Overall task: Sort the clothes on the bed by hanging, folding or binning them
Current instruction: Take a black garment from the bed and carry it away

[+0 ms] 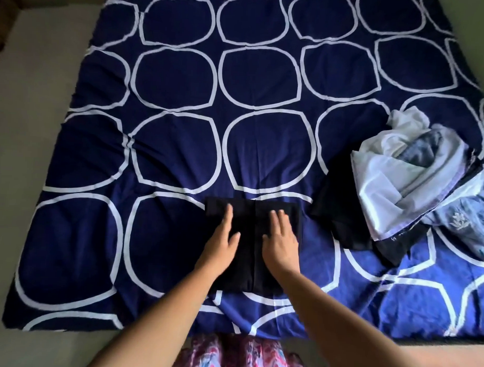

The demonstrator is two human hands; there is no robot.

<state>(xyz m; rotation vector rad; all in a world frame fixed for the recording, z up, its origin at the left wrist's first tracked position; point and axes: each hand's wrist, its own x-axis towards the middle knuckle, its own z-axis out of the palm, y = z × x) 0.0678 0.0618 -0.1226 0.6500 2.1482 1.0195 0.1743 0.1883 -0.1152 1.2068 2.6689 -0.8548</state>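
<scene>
A black garment (252, 219) lies folded into a narrow rectangle near the front edge of the bed (177, 104), which has a navy cover with white rings. My left hand (222, 243) rests flat on its left half, fingers apart. My right hand (281, 239) presses flat on its right half, fingers spread. Neither hand grips the cloth. To the right lies a pile of unsorted clothes (405, 175): white and pale blue fabric on top of a black piece (335, 214).
Pale floor (32, 93) runs along the bed's left side and front. The pile reaches the bed's right edge. A pink patterned skirt (240, 356) of the person shows at the bottom of the view.
</scene>
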